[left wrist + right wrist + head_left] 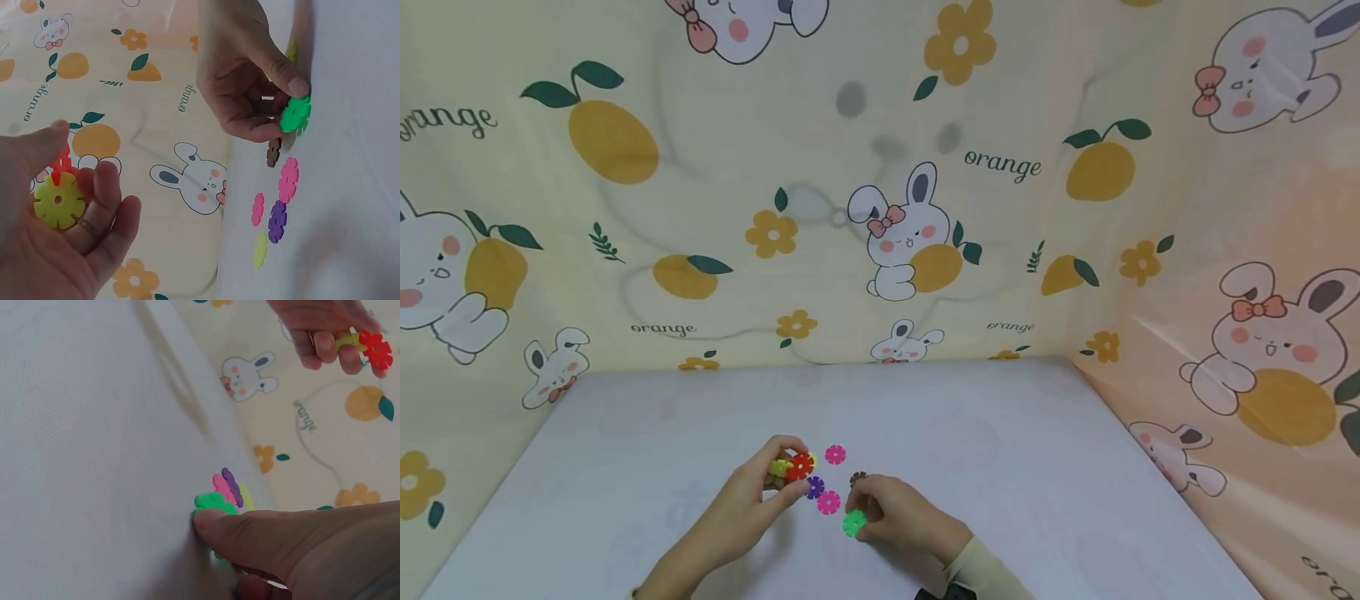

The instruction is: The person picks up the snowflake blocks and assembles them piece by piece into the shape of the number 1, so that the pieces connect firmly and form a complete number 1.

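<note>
My left hand (741,504) is raised over the table and holds a red snowflake disc (801,466) and a yellow snowflake disc (59,201), slotted together at an angle. Thumb and fingers of my right hand (906,515) pinch a green snowflake disc (854,523) close over the tabletop. Between the hands lie two pink discs (828,502), a purple disc (814,487) and a brown disc (274,152), which the right hand partly covers in the head view. Another yellow disc (260,250) lies flat beside them, mostly hidden behind the red one from above.
A white tabletop (1000,467) spreads under both hands. Cloth printed with rabbits and oranges (820,275) hangs behind it and along both sides. A dark band (946,592) shows at the right wrist.
</note>
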Motion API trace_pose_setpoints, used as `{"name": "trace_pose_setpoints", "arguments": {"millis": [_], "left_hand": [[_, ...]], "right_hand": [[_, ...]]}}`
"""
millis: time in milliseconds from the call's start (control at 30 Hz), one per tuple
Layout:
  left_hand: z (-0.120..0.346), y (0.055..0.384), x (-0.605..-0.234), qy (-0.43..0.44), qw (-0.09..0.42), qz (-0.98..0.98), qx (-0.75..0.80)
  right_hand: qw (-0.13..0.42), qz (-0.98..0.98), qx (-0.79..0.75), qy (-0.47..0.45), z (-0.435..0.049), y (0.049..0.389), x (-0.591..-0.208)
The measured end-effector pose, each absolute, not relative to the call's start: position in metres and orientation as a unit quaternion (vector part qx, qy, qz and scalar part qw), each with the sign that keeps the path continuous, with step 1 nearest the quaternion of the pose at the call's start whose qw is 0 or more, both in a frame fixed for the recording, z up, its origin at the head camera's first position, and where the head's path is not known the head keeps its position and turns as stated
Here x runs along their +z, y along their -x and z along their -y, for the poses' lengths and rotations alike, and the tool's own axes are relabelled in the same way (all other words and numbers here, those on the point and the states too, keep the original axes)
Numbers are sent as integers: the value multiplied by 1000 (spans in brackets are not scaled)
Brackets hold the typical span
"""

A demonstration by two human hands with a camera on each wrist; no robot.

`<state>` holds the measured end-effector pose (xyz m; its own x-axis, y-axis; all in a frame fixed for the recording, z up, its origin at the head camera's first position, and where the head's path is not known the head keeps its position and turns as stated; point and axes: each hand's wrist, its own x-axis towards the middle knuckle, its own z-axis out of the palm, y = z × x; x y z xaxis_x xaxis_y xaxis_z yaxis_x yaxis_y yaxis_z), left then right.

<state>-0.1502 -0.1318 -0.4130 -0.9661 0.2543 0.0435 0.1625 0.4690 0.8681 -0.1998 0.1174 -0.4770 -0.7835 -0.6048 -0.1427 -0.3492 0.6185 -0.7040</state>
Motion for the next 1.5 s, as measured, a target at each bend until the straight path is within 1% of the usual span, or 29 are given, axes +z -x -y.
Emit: {"name": "trace_pose_setpoints", "arguments": {"millis": [267, 433, 600, 867, 1233, 1333, 1500], "left_hand": [[132, 150, -411, -131, 25, -854, 503], [131, 150, -410, -132, 22, -852, 505], [130, 148, -410, -142, 18, -850, 507], [129, 148, -410, -149, 11, -841, 520], [126, 148, -409, -101, 26, -838, 536], [127, 148, -409, -107, 29, -836, 537], [128, 145, -412, -150, 29, -828, 539]], "right_hand": [[210, -848, -405, 271, -119, 203, -476], [193, -817, -475, 266, -120, 205, -470], [191, -781, -543, 242, -119, 205, -460], [132, -746, -602, 251, -117, 201, -449], [92, -724, -641, 237, -111, 187, -433], [78, -723, -643, 240, -109, 183, -430], [46, -732, -630, 256, -107, 179, -430]]}}
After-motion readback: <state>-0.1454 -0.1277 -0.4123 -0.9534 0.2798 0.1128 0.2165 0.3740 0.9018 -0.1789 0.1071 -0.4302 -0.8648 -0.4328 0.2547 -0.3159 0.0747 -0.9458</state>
